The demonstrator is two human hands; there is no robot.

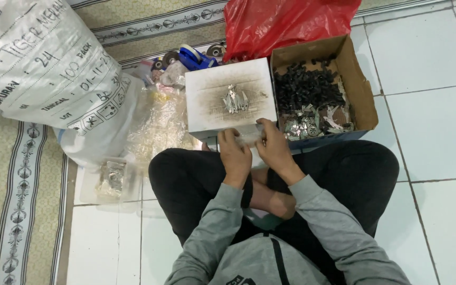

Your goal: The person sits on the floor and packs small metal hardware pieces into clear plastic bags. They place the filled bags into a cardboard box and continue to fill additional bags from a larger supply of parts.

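A seated person's left hand (235, 157) and right hand (274, 148) pinch together a small clear plastic bag (250, 139) before a white smudged box (230, 97) bearing loose metal clips (235, 100). The thin bag could slip, spilling its contents.

White tiled floor (434, 105) meets a beige patterned rug (22, 211) under even light.

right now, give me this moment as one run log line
left hand and right hand: together pinching small clear bag | white box: small metal clips on top | cardboard box: black parts, metal parts
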